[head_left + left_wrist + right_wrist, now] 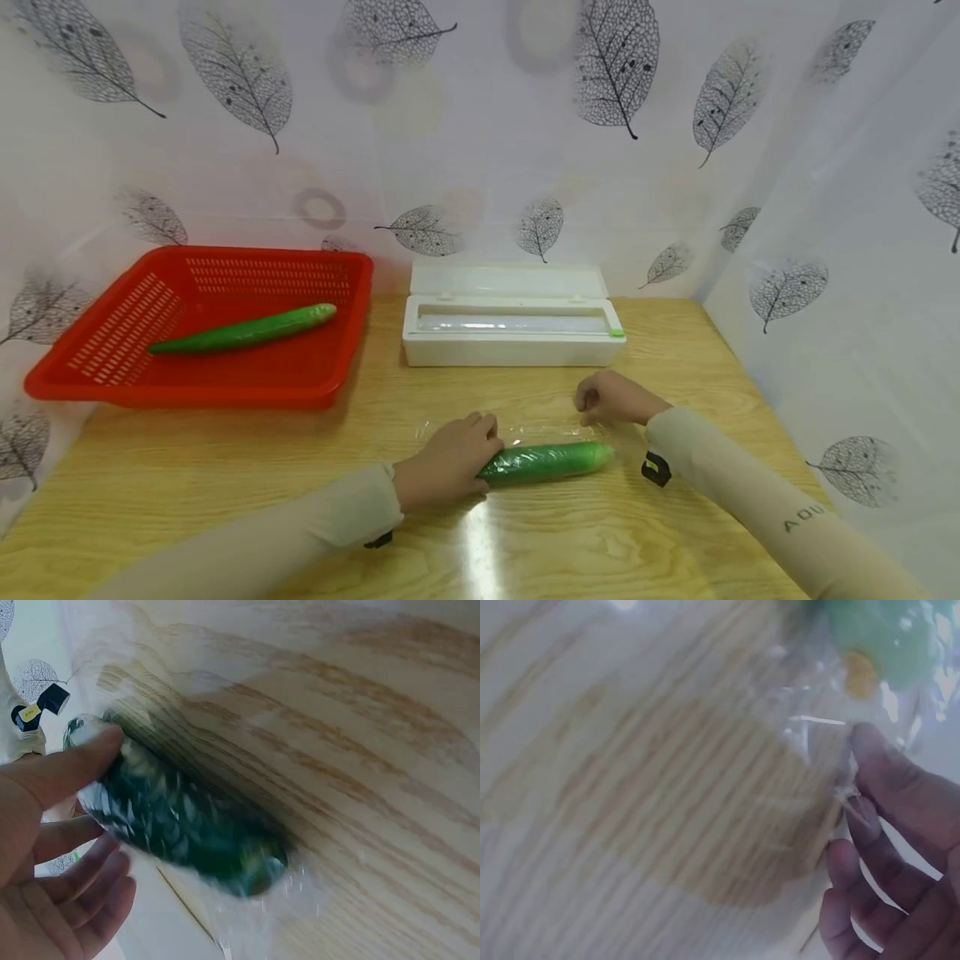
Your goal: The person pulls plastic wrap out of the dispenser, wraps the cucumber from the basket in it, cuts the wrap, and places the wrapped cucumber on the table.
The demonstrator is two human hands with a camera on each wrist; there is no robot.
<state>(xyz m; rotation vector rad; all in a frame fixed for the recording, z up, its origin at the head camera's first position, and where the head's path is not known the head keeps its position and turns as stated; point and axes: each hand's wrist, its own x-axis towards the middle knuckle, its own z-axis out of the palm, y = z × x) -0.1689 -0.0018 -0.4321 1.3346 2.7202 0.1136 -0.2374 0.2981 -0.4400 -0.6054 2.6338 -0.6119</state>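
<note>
A green cucumber (551,463) lies on the table with clear cling film (810,742) around it. My left hand (452,460) holds its left part; in the left wrist view the thumb is across the cucumber (180,802) and the fingers are along its other side. Loose film spreads behind the cucumber and past its ends. Beyond the right end, my right hand (617,398) pinches an edge of the film between thumb and forefinger, as the right wrist view shows. The other fingers of that hand are curled.
A white cling film box (513,350) with its lid up stands at the back, a film roll inside. To the left, a red plastic basket (225,397) holds another cucumber (247,333). A leaf-patterned curtain (480,150) hangs behind the wooden table (600,550).
</note>
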